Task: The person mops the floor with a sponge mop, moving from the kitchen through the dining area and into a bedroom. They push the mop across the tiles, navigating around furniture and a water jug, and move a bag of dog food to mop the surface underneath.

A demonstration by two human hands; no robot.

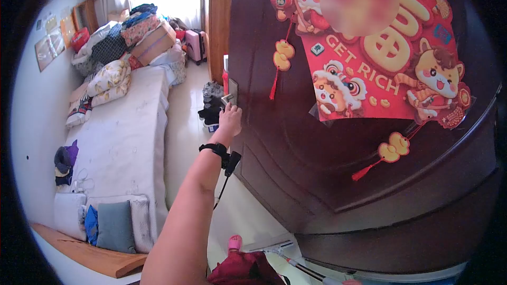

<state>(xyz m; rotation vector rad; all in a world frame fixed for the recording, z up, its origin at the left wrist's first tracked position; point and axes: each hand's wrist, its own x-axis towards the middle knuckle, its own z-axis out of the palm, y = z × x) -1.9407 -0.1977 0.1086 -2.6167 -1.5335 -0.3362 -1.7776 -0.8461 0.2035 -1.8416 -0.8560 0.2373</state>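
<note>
My left hand (pixel 230 120) is closed around the metal lever handle (pixel 227 98) of a dark brown door (pixel 269 148). A black strap with a small device and a cable circles that wrist. At the bottom edge, only a sliver of my right hand (pixel 351 282) shows, at the pole of a long-handled mop (pixel 306 270). The mop's flat, narrow head rests on the floor near the door's lower edge. A red poster (pixel 364 58) with cartoon figures and gold lettering is taped to the door.
To the left stands a bed (pixel 121 126) with a bare white mattress, piled with bedding and boxes at its far end and pillows nearer. A pink suitcase (pixel 196 46) stands by the window. Dark items (pixel 211 108) sit on the floor behind the door's edge.
</note>
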